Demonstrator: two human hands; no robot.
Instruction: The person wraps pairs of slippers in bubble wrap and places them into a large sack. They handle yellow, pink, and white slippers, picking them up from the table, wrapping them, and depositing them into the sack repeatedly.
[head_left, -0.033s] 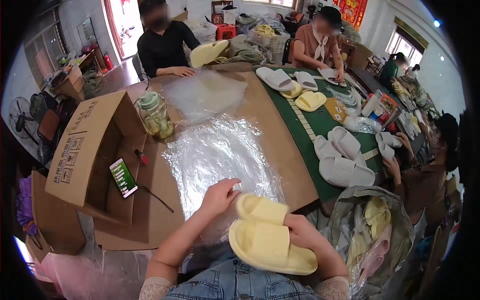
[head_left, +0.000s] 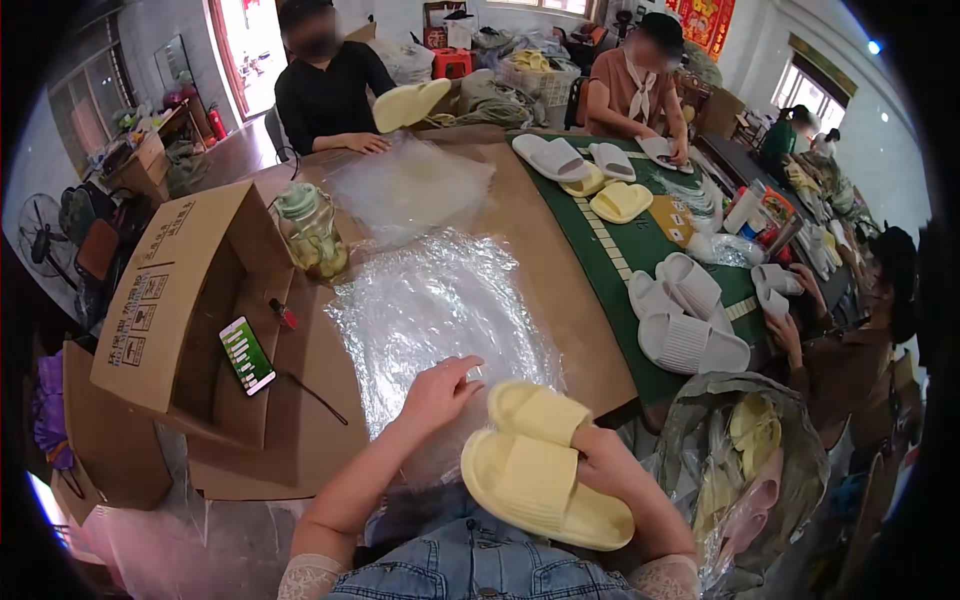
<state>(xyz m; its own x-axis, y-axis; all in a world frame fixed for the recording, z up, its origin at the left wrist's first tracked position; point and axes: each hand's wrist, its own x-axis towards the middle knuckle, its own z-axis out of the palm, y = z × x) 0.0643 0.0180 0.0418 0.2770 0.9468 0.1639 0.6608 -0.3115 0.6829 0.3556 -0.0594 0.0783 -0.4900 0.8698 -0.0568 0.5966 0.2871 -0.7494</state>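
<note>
Brown table (head_left: 560, 290) w/ plastic bags (head_left: 440, 310), jar (head_left: 312, 238), green mat (head_left: 640, 250).

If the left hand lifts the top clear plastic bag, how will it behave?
The clear plastic bag will probably flop and sag: it lies wrinkled and flat. It looks thin and light. Its glossy surface suggests it may slip, so the left hand may need a pinch.

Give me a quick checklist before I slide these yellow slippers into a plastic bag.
1. Pair of yellow slippers stacked and held by right hand: ok.
2. Left hand on the clear plastic bags: ok.
3. Single bag separated and opened: cannot tell.
4. Glass jar apart from the bags: ok.
5. Phone off the bags, on the cardboard box: ok.
</note>
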